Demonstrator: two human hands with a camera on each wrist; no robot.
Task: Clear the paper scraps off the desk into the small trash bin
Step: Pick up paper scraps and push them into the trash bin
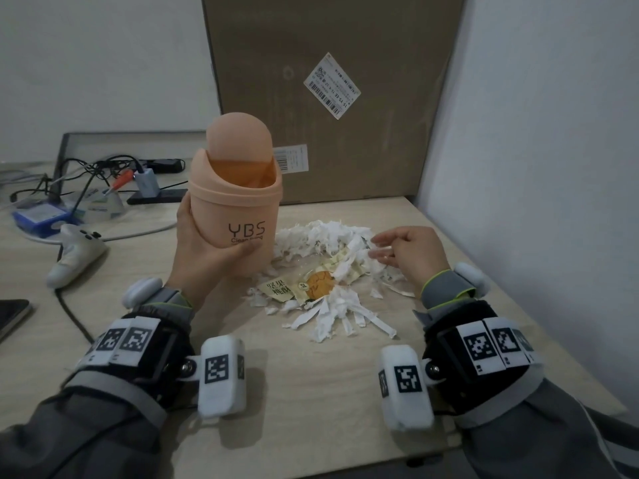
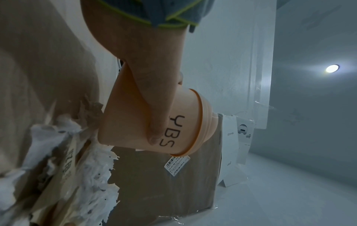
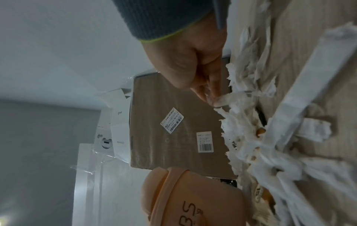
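Head view, desk [image 1: 311, 392]: bare wood runs from the wrists back to the scrap pile; its right edge lies close outside the right hand's knuckles, under a white wall.
Cardboard box [image 1: 332, 98]: stands upright beyond both sets of fingertips and closes off the back of the desk.
Cables and electronics [image 1: 86, 188]: cluttered outside the left hand's fingers; a white controller [image 1: 74, 252] lies nearer.
Small trash bin [image 1: 235, 198]: peach, marked YBS, swing lid tipped open; it stands beside the pile's left edge.
Paper scraps [image 1: 328, 271]: white shreds and a snack wrapper heaped between the two hands.
Left hand [image 1: 204, 250]: fingers and thumb wrapped round the bin's lower body.
Right hand [image 1: 411, 254]: fingers loosely extended over the pile's right side.
Left wrist view only: thumb [image 2: 154, 116] pressed beside the YBS print.
Right wrist view only: fingertips [image 3: 212, 94] touch a white strip; a firm pinch cannot be told.
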